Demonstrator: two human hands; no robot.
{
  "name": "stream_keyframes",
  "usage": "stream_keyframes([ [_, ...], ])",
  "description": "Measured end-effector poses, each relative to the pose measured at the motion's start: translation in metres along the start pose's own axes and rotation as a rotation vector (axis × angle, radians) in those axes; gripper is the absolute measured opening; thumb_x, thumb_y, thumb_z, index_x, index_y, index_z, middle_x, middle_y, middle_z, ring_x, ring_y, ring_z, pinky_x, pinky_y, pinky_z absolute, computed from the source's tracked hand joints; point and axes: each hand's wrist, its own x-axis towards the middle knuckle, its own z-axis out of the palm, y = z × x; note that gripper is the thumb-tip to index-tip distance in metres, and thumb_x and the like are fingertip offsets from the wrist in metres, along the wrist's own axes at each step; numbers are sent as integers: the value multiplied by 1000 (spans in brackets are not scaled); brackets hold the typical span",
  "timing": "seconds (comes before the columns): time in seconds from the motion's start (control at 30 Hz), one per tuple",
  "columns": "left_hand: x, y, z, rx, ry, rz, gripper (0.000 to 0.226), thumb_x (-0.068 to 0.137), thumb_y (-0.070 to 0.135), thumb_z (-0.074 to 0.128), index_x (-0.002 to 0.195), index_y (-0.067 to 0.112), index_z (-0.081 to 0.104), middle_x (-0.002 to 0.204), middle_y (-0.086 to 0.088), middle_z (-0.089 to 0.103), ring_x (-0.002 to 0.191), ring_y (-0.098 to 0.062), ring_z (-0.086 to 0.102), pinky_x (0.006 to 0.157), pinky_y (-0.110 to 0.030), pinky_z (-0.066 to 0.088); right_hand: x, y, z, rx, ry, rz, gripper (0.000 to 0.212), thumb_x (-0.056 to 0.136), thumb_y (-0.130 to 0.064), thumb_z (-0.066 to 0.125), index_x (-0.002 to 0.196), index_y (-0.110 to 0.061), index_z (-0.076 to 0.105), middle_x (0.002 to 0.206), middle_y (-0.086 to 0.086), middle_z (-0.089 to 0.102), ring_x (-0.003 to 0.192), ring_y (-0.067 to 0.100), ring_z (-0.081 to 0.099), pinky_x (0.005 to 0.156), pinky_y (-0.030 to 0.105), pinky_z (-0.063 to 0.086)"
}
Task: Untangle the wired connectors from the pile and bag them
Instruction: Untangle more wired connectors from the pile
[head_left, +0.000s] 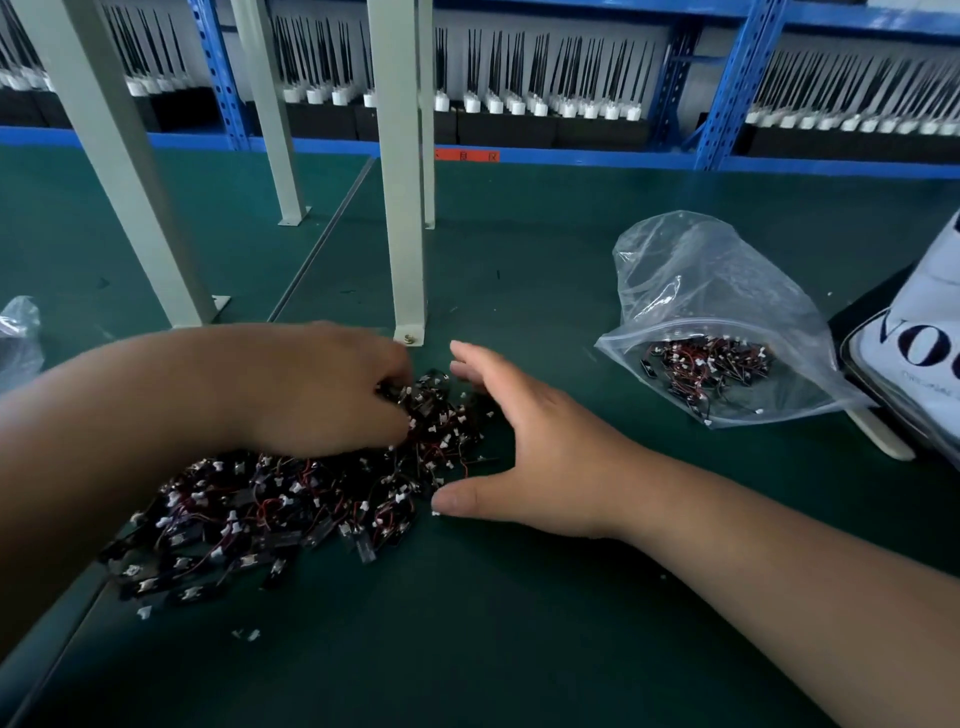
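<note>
A tangled pile of small wired connectors (270, 509), black parts with red and black wires and white plugs, lies on the green table at centre left. My left hand (322, 389) lies over the pile's far end, fingers curled round a clump of connectors. My right hand (519, 441) is at the pile's right edge, fingers straight and spread, thumb at the near corner, holding nothing. A clear plastic zip bag (717, 291) lies at the right, mouth toward me, with several connectors (711, 369) inside.
Pale metal frame legs (402, 208) stand bolted to the table just beyond the pile. A white printed bag (919, 332) lies at the far right edge. Another clear bag (18, 338) shows at the left edge. Blue shelving (727, 88) with black antennas runs behind.
</note>
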Motion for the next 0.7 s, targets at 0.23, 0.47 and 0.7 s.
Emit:
stream_keyframes([
  [0.23,3,15,18,-8,169,170,55,63,62,42,113,41,49,106,19,57,97,-3,58,87,-29,50,-1,-3,2,-223,-67,-25,136,48,-92,59,149,-46,-20,162,-20,9,144,1,11,110,22,13],
  [0.47,11,32,33,-257,373,233,30,72,56,58,96,40,53,87,21,58,83,5,54,68,-14,44,1,-6,4,-216,107,6,101,56,-74,69,142,-42,26,132,-18,50,122,10,39,101,26,34],
  [0.7,-4,25,33,-120,214,172,68,56,90,48,105,45,31,102,28,45,95,10,44,75,-13,36,3,-1,2,-290,214,-5,17,84,-40,62,95,-27,62,92,-8,52,98,21,49,83,42,48],
])
